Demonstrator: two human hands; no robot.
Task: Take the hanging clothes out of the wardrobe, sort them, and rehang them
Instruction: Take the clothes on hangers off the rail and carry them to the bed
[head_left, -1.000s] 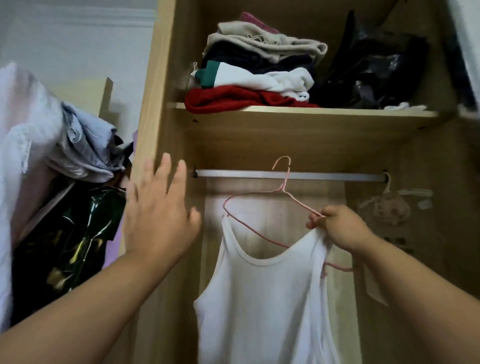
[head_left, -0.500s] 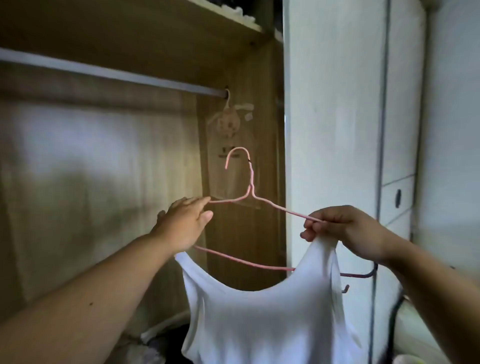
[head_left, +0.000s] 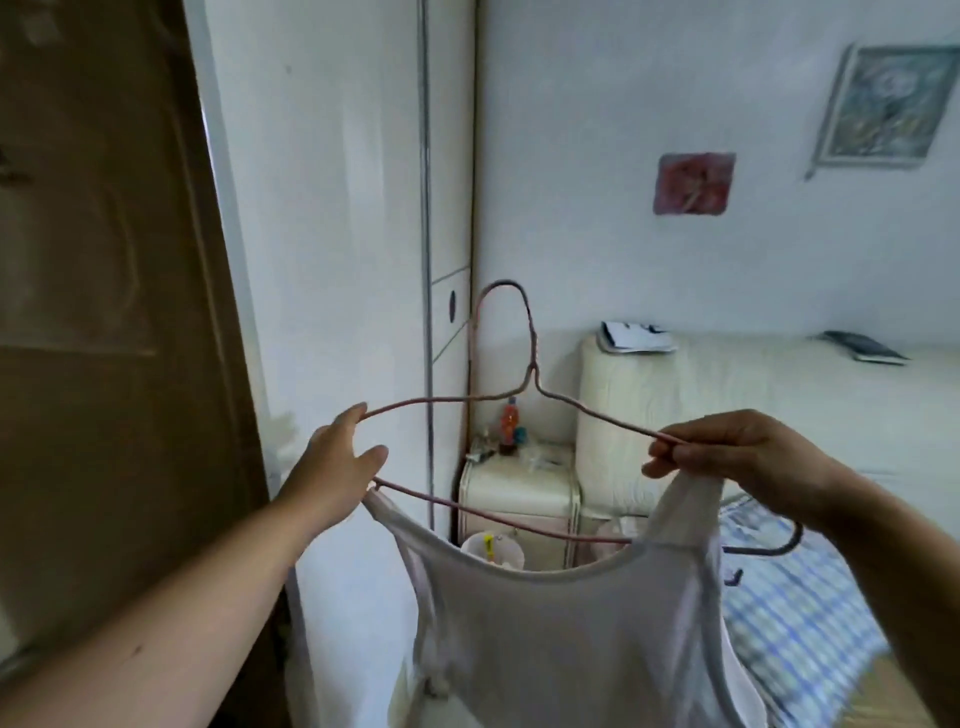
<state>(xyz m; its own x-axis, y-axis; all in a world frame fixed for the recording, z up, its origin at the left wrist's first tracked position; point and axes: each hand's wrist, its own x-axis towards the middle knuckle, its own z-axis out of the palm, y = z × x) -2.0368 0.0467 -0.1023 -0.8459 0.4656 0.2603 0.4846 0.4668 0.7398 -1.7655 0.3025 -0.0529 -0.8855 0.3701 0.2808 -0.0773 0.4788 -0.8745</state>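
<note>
A pink wire hanger (head_left: 511, 387) is held up in front of me, away from the wardrobe. A white tank top (head_left: 561, 629) hangs from it. My left hand (head_left: 332, 467) grips the hanger's left end, where one strap lies by the hand. My right hand (head_left: 727, 457) pinches the hanger's right arm together with the other strap. The wardrobe's wooden side (head_left: 104, 338) fills the left edge; its rail is out of view.
A white wardrobe door (head_left: 332, 208) stands just behind the hanger. Beyond it a white nightstand (head_left: 519, 488) carries bottles and small items. A bed with a white headboard (head_left: 727, 395) and blue checked sheet (head_left: 789, 587) lies to the right. Pictures hang on the wall.
My view has swung right from the wardrobe interior to the room. The hanger with the tank top came off the rail, and my left hand took its left end.
</note>
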